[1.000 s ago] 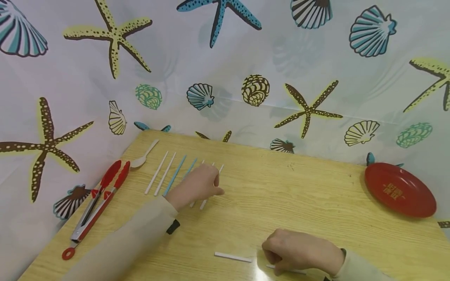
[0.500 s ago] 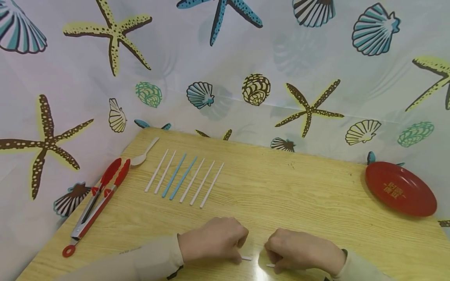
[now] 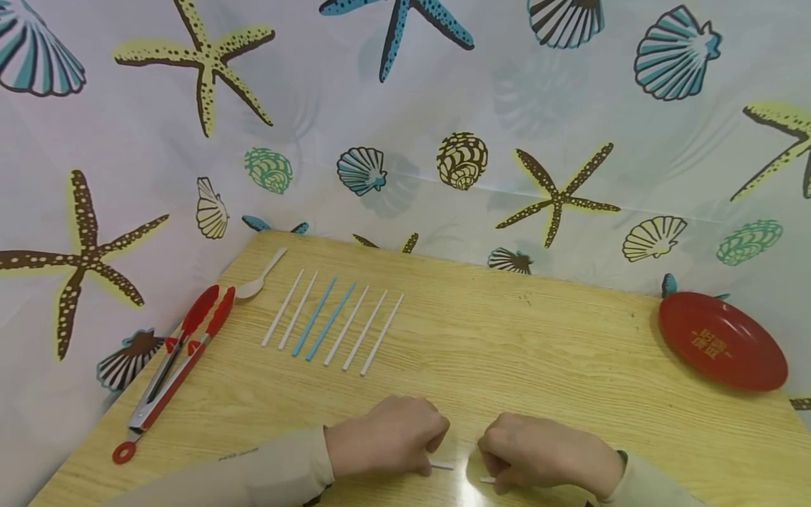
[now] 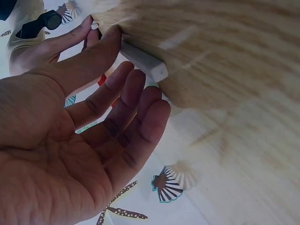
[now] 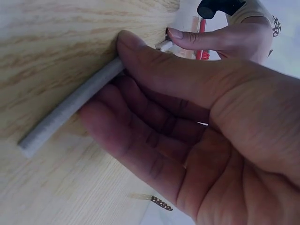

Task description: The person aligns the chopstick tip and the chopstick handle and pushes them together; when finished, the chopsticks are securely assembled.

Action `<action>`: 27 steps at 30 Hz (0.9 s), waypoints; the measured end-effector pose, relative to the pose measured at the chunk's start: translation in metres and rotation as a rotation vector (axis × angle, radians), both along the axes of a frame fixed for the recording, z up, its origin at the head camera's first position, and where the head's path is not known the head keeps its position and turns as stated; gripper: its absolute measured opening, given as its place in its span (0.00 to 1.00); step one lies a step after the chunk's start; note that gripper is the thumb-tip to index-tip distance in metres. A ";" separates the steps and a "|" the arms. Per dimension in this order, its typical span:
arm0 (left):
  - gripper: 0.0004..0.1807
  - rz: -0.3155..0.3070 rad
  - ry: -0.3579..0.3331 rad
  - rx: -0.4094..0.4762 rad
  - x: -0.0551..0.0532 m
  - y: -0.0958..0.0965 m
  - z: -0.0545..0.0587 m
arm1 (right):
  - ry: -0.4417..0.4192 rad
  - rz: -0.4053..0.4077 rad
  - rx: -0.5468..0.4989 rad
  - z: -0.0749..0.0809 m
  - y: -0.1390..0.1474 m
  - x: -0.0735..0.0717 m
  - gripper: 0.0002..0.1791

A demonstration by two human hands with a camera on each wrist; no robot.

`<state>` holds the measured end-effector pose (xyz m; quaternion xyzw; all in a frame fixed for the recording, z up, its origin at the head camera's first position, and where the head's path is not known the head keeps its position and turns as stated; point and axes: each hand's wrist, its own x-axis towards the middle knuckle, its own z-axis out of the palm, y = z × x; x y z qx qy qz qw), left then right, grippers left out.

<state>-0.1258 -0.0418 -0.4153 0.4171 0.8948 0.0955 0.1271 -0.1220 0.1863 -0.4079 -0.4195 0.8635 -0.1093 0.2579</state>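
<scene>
Low on the tabletop in the head view, my left hand (image 3: pixel 388 436) pinches a short white stick (image 3: pixel 442 465) by thumb and fingers. Its squared end sticks out past the thumb, as the left wrist view shows of the same white stick (image 4: pixel 143 61). Just to the right, my right hand (image 3: pixel 543 451) pinches a second white stick, whose tip (image 3: pixel 487 480) peeks out on the left. A longer length of that second stick (image 5: pixel 70 110) shows in the right wrist view, lying along the wood. A small gap separates the two sticks' facing ends.
Several white sticks (image 3: pixel 382 334) and two blue sticks (image 3: pixel 314 317) lie in a slanted row at left centre. Left of them are a white spoon (image 3: pixel 256 283) and red-tipped tongs (image 3: pixel 180 370). A red oval plate (image 3: pixel 722 359) sits far right. Patterned cloth (image 3: pixel 405 141) hangs behind.
My left hand has come from the row of sticks down to the front and now pinches the left white stick. The right hand has hardly moved.
</scene>
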 end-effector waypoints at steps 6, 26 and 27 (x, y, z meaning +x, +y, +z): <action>0.19 -0.015 0.016 0.008 0.000 -0.002 -0.003 | 0.014 0.007 -0.017 -0.001 0.000 0.000 0.15; 0.08 0.062 -0.058 0.214 -0.034 -0.015 0.023 | -0.039 -0.138 -0.233 0.027 0.028 -0.029 0.05; 0.09 0.085 -0.034 0.211 -0.040 -0.016 0.025 | -0.022 -0.158 -0.236 0.031 0.031 -0.035 0.06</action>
